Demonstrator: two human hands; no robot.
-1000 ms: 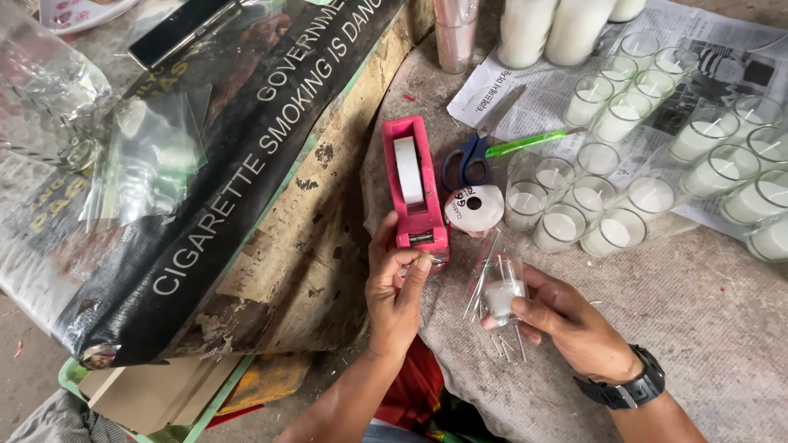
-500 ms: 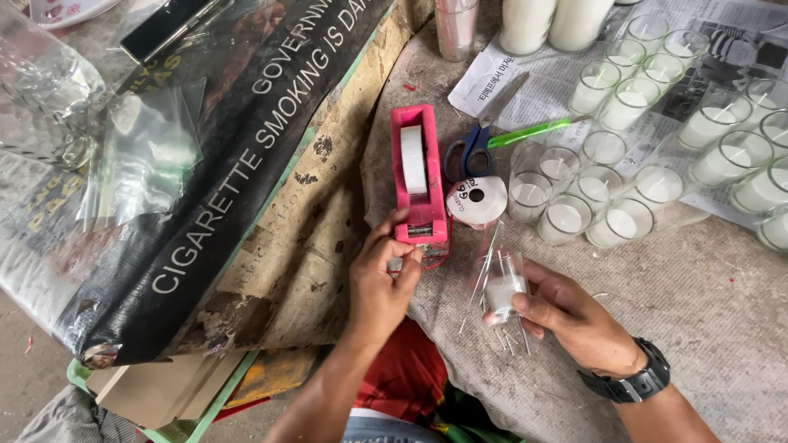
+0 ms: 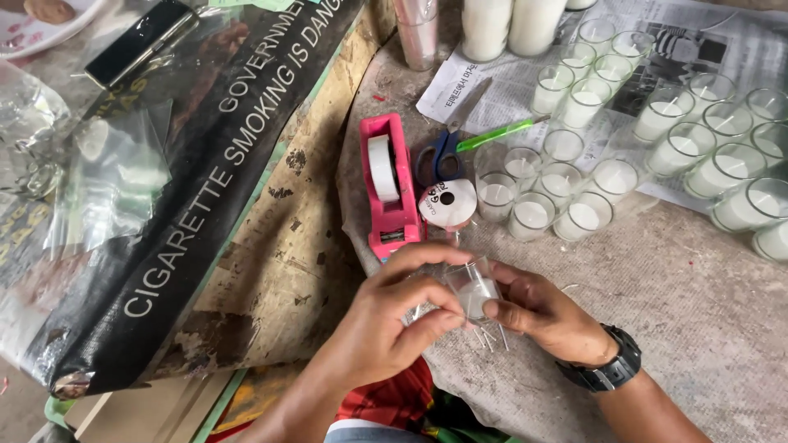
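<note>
You're in the wrapping bit right now: both hands are pinching a small glass candle [image 3: 474, 294] inside a clear plastic wrap, low in the middle of the table [image 3: 698, 287]. Your left hand [image 3: 392, 316] is gripping the wrap's near side, and your right hand [image 3: 546, 312] is holding the candle from the other. I'd guess sealing is next, so you're needing a free finger for the pink tape dispenser [image 3: 390, 187] just above.
</note>
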